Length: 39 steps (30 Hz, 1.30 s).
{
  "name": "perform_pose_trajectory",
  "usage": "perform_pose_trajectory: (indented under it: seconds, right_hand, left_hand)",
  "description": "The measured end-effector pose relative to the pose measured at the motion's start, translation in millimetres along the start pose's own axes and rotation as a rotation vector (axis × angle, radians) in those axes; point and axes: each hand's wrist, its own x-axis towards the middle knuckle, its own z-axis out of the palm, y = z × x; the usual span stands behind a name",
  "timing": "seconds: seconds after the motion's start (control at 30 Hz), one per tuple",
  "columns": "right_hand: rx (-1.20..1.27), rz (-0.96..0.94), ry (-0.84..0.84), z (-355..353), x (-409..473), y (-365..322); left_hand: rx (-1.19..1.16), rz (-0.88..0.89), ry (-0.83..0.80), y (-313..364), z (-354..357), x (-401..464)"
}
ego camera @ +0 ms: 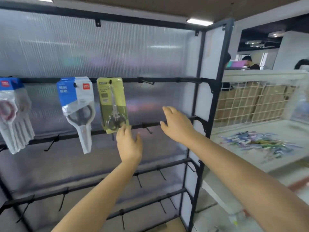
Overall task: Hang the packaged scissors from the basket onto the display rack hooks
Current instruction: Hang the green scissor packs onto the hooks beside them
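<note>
Packaged scissors [113, 104] on a yellow-green card hang from the rack's [199, 114] top rail hook. Left hand [129, 144] just below, right hand [177, 124] beside; fingers relaxed, empty.

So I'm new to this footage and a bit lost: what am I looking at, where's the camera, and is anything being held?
The camera sits on a person's head, looking forward and down at their own bare hands. Ahead is a black rack with hooks. Three kinds of packaged scissors hang on its top bar: a red pack, a blue pack and a green pack. The left hand is open just under the green pack; the right hand is open and holds nothing. No basket is in view.
</note>
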Motion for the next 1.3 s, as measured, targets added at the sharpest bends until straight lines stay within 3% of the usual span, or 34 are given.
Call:
perform_pose_trajectory:
  seconds: [0.33, 0.57, 0.83, 1.1, 1.3]
  right_hand:
    - [0.025, 0.328, -0.065, 26.1, -143.5, 96.0]
    - [0.034, 0.641, -0.206, 91.4, -274.9, 155.9]
    - [0.247, 1.042, -0.518, 233.0, -432.9, 153.2]
    - [0.408, 1.268, -0.769, 403.4, -565.2, 87.5]
    - [0.473, 1.32, -0.931, 516.4, -619.5, 53.6]
  left_hand:
    - [0.092, 0.347, -0.515, 40.1, 95.9, -112.7]
    - [0.292, 0.501, -0.921, 9.5, 180.1, -216.7]
    - [0.457, 0.546, -1.423, -130.6, 246.7, -341.8]
    - [0.656, 0.323, -1.649, -318.1, 278.2, -425.5]
    - [0.651, 0.24, -1.659, -425.6, 308.3, -455.9]
